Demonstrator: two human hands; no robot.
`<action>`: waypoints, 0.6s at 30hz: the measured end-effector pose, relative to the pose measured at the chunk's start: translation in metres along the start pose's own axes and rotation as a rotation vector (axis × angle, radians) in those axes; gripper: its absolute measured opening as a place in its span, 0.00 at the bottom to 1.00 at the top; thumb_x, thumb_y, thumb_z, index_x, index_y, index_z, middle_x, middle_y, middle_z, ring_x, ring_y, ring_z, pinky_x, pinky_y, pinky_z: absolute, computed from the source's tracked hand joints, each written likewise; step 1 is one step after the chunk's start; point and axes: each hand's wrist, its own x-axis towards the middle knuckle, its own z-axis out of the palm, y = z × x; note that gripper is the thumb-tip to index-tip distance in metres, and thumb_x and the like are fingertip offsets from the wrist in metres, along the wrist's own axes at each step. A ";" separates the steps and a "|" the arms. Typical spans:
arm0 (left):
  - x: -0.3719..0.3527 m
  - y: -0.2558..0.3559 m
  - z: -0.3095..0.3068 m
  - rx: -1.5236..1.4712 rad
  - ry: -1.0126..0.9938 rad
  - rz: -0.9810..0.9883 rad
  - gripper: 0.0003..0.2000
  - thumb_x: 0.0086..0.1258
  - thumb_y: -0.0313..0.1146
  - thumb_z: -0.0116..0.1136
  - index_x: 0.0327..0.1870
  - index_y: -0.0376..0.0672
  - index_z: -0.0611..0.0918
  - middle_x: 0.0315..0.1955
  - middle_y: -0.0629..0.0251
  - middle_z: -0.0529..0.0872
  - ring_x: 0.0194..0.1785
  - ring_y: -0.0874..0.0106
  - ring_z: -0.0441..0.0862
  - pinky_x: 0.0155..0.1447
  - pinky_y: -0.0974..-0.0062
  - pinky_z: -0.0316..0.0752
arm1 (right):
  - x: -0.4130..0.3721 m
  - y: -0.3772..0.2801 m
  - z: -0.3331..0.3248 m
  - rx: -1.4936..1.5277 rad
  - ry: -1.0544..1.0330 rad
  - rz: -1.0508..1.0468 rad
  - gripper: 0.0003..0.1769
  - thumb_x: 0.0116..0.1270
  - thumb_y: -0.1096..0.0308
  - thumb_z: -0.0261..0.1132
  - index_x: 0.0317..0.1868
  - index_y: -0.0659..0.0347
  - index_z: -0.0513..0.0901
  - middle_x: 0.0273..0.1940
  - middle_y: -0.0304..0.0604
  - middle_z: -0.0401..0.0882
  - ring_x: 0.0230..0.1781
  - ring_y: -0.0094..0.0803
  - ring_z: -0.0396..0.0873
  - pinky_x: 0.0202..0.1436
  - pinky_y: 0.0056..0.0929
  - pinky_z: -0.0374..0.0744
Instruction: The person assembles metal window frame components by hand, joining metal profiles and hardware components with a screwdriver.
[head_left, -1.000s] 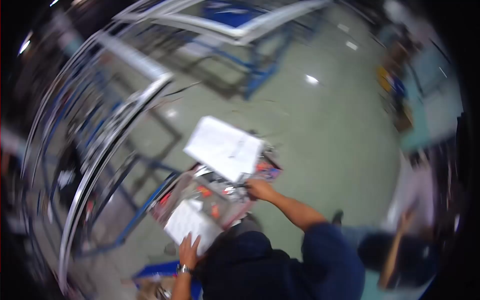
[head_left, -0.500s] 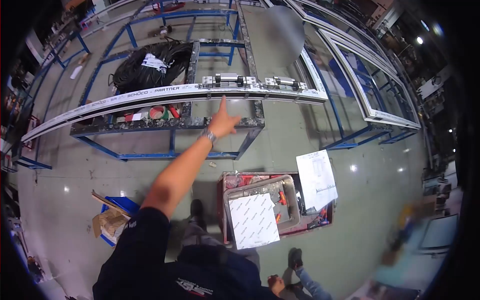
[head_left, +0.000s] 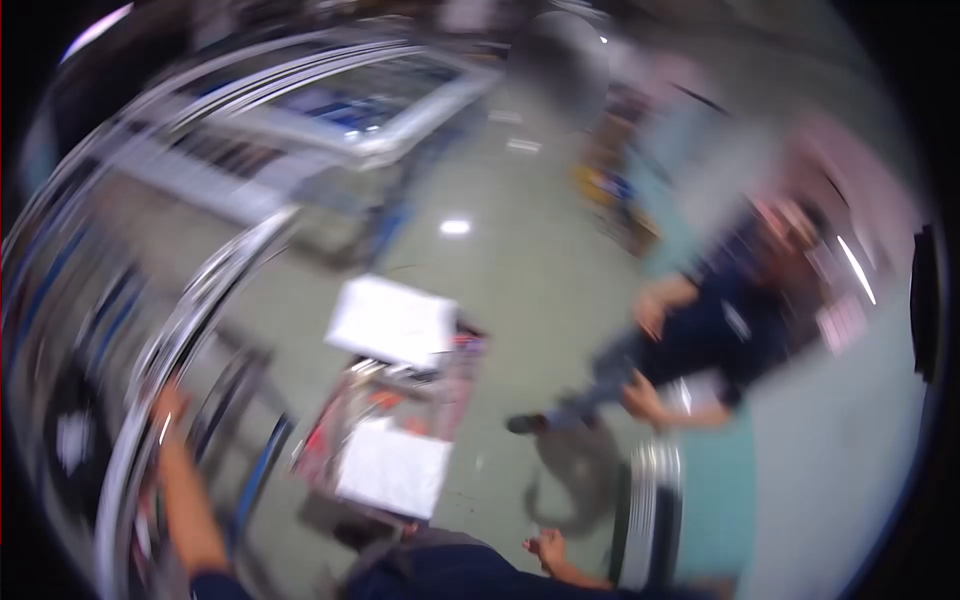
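Observation:
The view is heavily smeared by motion. My left hand (head_left: 170,408) is at the long white-and-silver profile (head_left: 207,300) on the left, overlapping its edge; its fingers are too blurred to make out. Low in the middle, my right hand (head_left: 548,550) hangs beside my body, fingers loosely parted and nothing visible in it. Between my hands stands a red crate (head_left: 462,385) of tools. A white sheet (head_left: 392,322) covers its far end, and another sheet (head_left: 395,470) lies over the near end.
A co-worker (head_left: 735,320) in dark clothing is on the right, both hands in front of the body. White frames (head_left: 400,140) rest on supports at the upper left. A blue stand leg (head_left: 258,480) rises near my left arm. Stacked pale profiles (head_left: 655,500) stand at the lower right.
My view has swung to the right, bringing the co-worker into sight. My left hand, pointing at the profile earlier, now appears at the left, still by the profile. My right hand still hangs low.

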 end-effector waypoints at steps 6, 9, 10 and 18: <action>-0.029 0.047 0.086 0.518 0.393 -0.146 0.53 0.76 0.39 0.58 0.77 0.54 0.20 0.52 0.42 0.84 0.45 0.53 0.87 0.32 0.60 0.81 | -0.020 0.049 -0.001 0.064 -0.002 0.230 0.08 0.65 0.81 0.65 0.45 0.70 0.80 0.39 0.51 0.85 0.37 0.41 0.89 0.40 0.34 0.88; -0.032 0.042 0.083 0.468 0.476 -0.147 0.52 0.74 0.28 0.59 0.79 0.53 0.25 0.63 0.35 0.73 0.47 0.50 0.85 0.45 0.59 0.89 | -0.046 0.044 0.002 0.053 0.040 0.289 0.05 0.66 0.81 0.65 0.41 0.69 0.82 0.38 0.48 0.85 0.37 0.39 0.89 0.39 0.31 0.87; -0.032 0.041 0.084 0.462 0.459 -0.109 0.52 0.72 0.25 0.61 0.80 0.52 0.28 0.65 0.35 0.71 0.48 0.48 0.84 0.47 0.58 0.89 | -0.051 0.050 0.006 0.077 0.048 0.287 0.04 0.66 0.81 0.64 0.41 0.69 0.82 0.38 0.48 0.85 0.36 0.38 0.88 0.39 0.31 0.88; -0.025 0.034 0.094 0.286 0.332 0.015 0.53 0.71 0.28 0.59 0.75 0.42 0.22 0.43 0.38 0.85 0.36 0.52 0.87 0.37 0.61 0.88 | -0.128 0.082 0.045 0.021 0.063 0.450 0.09 0.65 0.78 0.68 0.44 0.73 0.82 0.37 0.46 0.85 0.33 0.38 0.88 0.36 0.31 0.88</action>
